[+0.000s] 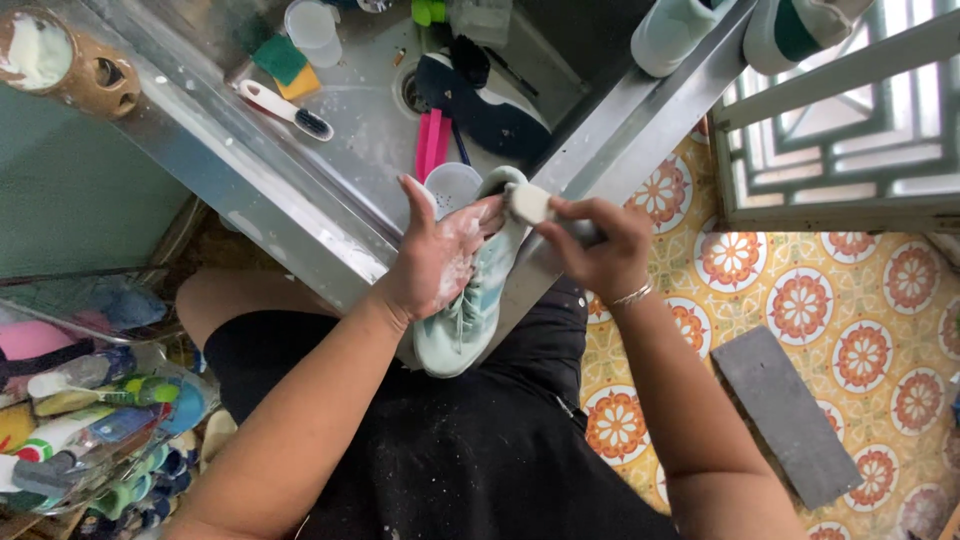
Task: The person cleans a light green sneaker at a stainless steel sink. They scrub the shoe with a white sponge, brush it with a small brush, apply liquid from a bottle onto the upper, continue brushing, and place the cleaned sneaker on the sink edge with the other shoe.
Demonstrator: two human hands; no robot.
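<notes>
Your right hand [598, 243] has its fingers curled tight around a small white sponge [527, 203], pressing it against the heel end of a pale mint sneaker [470, 300]. Your left hand [437, 255], filmed with white foam, cups the shoe's side, fingers loosely spread, thumb up. The sneaker rests on the front rim of a steel sink [300, 195]. In the basin lie a dark shoe [490, 110], a white scrub brush [285, 108] and a green-and-yellow sponge [284, 64]. Patterned floor tiles [860, 340] lie on your right.
</notes>
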